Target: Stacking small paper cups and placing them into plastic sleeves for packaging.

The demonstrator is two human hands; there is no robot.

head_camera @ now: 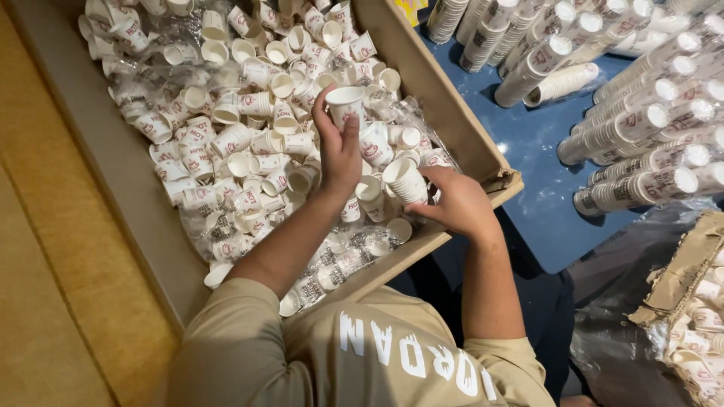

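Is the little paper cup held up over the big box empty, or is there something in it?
Empty. The paper cup in the left hand faces the camera mouth-up, and only its bare white inside shows.

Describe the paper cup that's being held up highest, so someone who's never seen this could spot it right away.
Start at the big cardboard box full of loose white paper cups. Near its middle, the left hand rises above the heap. The cup pinched in its fingertips is the one: mouth up, lifted clear of the pile, while the others lie loose below.
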